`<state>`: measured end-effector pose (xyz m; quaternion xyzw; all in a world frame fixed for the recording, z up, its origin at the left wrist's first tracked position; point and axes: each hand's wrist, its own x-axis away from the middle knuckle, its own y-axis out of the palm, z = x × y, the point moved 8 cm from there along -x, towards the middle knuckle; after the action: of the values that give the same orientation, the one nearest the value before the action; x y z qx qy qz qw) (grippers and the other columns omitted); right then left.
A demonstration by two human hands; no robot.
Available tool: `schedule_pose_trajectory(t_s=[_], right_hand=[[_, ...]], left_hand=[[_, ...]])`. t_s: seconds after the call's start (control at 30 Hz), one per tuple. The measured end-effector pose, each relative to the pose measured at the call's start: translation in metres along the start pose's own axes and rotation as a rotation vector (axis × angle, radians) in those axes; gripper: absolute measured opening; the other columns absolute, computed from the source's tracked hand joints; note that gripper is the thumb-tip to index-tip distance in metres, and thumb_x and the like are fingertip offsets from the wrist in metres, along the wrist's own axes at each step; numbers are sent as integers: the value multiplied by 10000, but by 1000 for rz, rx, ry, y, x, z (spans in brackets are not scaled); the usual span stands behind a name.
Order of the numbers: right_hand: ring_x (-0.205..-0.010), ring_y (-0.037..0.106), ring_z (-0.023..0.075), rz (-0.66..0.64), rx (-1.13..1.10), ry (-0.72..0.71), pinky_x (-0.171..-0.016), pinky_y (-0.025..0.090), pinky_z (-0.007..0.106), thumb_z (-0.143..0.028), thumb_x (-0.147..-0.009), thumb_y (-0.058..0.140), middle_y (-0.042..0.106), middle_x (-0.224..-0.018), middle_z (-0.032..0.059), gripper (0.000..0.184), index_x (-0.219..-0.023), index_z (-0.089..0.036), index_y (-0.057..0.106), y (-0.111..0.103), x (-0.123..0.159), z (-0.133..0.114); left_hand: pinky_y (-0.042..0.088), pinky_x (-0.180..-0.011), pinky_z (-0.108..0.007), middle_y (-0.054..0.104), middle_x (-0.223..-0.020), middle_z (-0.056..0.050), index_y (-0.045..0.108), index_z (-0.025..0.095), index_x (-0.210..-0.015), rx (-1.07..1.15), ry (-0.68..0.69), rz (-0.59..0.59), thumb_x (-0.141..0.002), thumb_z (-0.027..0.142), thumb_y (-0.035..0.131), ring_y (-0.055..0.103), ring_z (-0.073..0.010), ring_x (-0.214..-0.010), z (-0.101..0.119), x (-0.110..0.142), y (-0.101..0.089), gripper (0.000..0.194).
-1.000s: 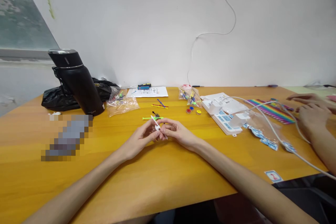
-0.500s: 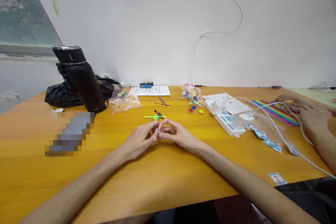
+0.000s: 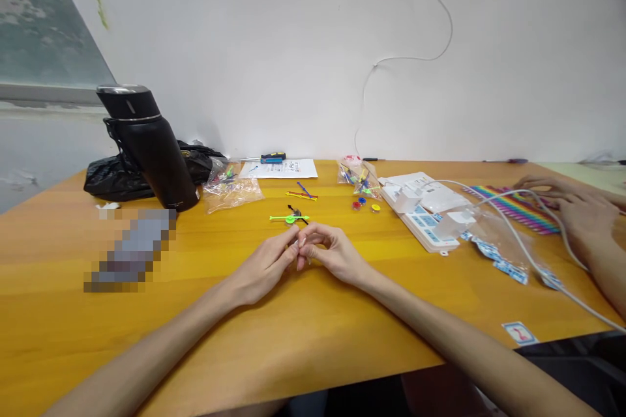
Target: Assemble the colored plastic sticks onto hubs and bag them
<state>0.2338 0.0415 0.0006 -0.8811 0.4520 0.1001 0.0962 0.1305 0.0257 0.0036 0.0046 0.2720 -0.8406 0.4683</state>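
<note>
Fingertips point(image 3: 294, 246) of left hand point(image 3: 264, 264) and right hand point(image 3: 340, 255), pinching a white piece point(image 3: 302, 241) between the table's point(image 3: 235, 352) front and back edges, now cover more of it, hiding progress.

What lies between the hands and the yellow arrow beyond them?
In the head view, a green arrow and a black arrow with a small round part.

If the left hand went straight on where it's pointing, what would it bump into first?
Probably the right hand, whose fingers are right by those of the left hand; I can't tell whether they touch.
</note>
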Motion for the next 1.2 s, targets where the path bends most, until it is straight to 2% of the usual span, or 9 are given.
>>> schedule_pose_trajectory(t_s=[0.27,0.53,0.67,0.8,0.9,1.03,1.13,1.2], right_hand=[[-732,696,161,13,118,-59,-810,537,308,-328,-946,648,716,-705,8,166,-864,-191,602,1,3,-11],[-711,696,159,37,166,-93,-785,541,303,-232,-948,608,709,-710,-5,73,-885,-196,608,1,5,-10],[-731,677,162,23,271,-129,-785,536,310,-223,-947,585,698,-737,6,123,-833,-198,622,4,7,-14],[-785,666,168,7,312,-174,-812,532,312,-241,-946,602,699,-791,21,158,-801,-198,649,10,8,-24],[-782,671,167,87,208,-137,-787,541,306,-333,-928,670,706,-843,25,130,-913,-203,669,2,5,-21],[-702,640,146,171,159,-52,-695,520,272,-397,-929,672,683,-781,5,226,-1025,-199,623,-17,-1,-4],[-728,629,142,257,203,-32,-705,505,262,-404,-914,689,660,-793,5,243,-951,-189,582,-33,-3,5],[-825,643,154,244,262,-41,-783,506,278,-395,-931,665,667,-878,29,227,-964,-181,600,-35,-4,6]], left_hand=[[402,-753,-283,565,-849,-2,478,220,-897,0,32,-22,-1045,445,319,502,-179,-780,-3,2,2,313],[406,-728,-280,542,-831,4,493,217,-900,55,20,-11,-1043,469,302,490,-163,-741,-4,2,6,347],[411,-646,-272,515,-760,8,470,219,-850,265,-64,21,-1028,476,306,462,-155,-668,-11,0,3,352],[413,-582,-253,403,-692,35,440,217,-789,469,-108,141,-1012,413,364,416,-134,-599,-16,-2,-13,306],[465,-604,-265,486,-764,16,497,218,-874,576,-106,160,-1002,399,396,509,-148,-667,-18,-5,-16,244],[462,-582,-242,572,-907,-26,553,212,-1004,736,-189,125,-930,308,492,562,-161,-771,-36,-11,-7,136],[362,-515,-198,551,-907,-14,581,196,-1017,761,-260,99,-872,265,570,480,-99,-644,-50,-11,0,161],[261,-484,-185,506,-831,15,588,195,-1027,743,-256,92,-890,300,606,388,-67,-568,-53,-11,0,174]])
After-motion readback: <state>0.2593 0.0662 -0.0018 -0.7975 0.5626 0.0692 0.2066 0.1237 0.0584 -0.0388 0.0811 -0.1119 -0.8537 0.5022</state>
